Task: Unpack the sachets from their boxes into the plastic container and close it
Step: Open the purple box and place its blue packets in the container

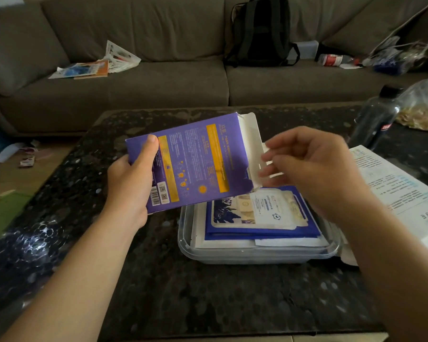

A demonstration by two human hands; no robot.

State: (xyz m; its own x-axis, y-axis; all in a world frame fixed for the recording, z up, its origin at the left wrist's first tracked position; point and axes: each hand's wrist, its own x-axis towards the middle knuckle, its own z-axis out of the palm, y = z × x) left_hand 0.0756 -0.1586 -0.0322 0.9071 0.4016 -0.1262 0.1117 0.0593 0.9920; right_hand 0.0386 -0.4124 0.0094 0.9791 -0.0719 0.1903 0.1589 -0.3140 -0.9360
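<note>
Curling round the purple box [198, 159] over the plastic container [232, 258] is the left grip [131, 181]; whether the right grip [314, 169] holds anything is unclear.

Grey sofa [158, 80] at back w/ black backpack [261, 30] & loose papers [94, 67]. Dark speckled table [208, 292]: bottle [376, 119], plastic bag [423, 104], printed sheet [400, 188] on right.

A: What sort of place am I seeing?
B: A home, I'd say — a living room. A grey sofa [158, 82] runs along the far side, backpack [261, 30] and loose papers [89, 69] on its cushions, a dark low table [208, 292] near.
</note>
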